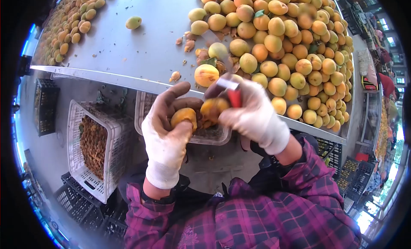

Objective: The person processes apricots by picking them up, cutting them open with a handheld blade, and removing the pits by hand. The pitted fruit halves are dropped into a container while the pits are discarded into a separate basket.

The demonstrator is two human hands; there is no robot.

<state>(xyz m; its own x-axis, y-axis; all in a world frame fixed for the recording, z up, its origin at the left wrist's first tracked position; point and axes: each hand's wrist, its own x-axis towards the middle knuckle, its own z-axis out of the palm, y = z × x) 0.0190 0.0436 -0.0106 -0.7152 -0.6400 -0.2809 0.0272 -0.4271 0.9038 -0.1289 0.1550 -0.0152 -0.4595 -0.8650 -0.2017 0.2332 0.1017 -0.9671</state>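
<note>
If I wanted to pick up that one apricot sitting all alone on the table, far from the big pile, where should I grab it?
Probably around its round middle, fingers coming down from above. The lone apricot lies on the bare metal table with nothing touching it, so both sides look free. It is smooth and rounded with no stem showing to pinch, so a gentle cupping hold likely suits it best.

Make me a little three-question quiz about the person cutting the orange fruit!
1. True or false: both hands wear white gloves.
2. Which hand holds the red-handled knife? A) left B) right
3. Fill in: the big fruit pile lies on a grey ____.

Key:
1. True: left hand and right hand are gloved.
2. B; the left hand holds a fruit half.
3. Table.
</note>
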